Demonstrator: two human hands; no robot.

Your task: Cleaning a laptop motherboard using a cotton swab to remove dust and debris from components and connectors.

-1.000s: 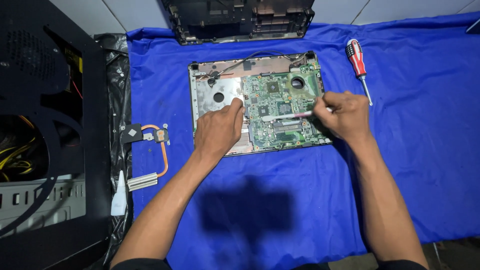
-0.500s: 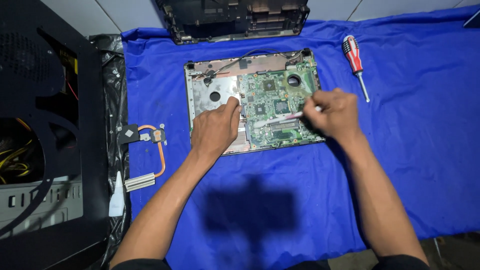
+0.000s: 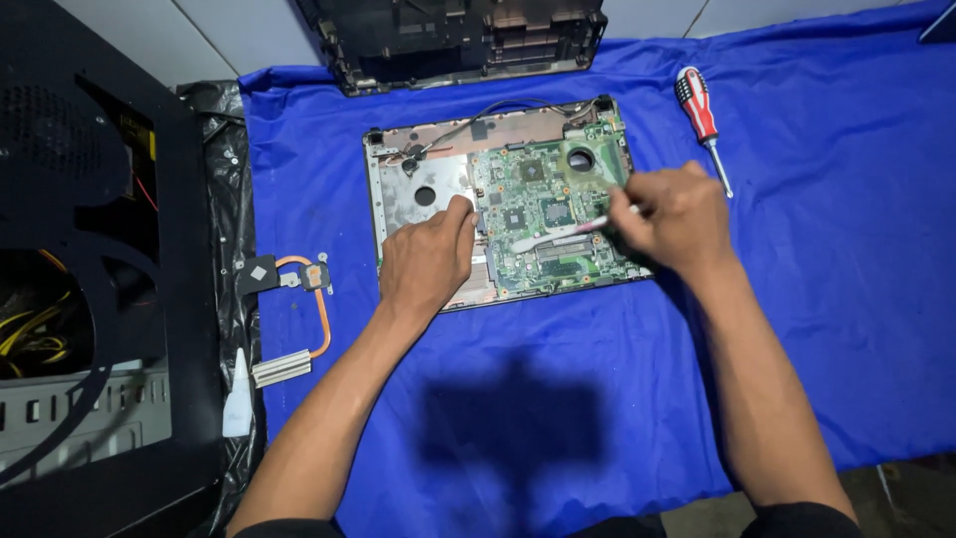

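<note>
Left hand [image 3: 426, 261]: yours, flat and open, pressing the laptop base [image 3: 503, 204] beside the green board [image 3: 548, 214].
Right hand [image 3: 669, 219]: closed around a thin tool [image 3: 597, 224], possibly a brush, pointing left over the board.

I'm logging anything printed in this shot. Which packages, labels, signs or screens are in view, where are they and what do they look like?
Yellow label: small upright strip inside the black computer case at far left.
Dark flat corner: at the top right edge on the blue cloth; possibly a screen, cannot tell.
No packages or signs show.
</note>
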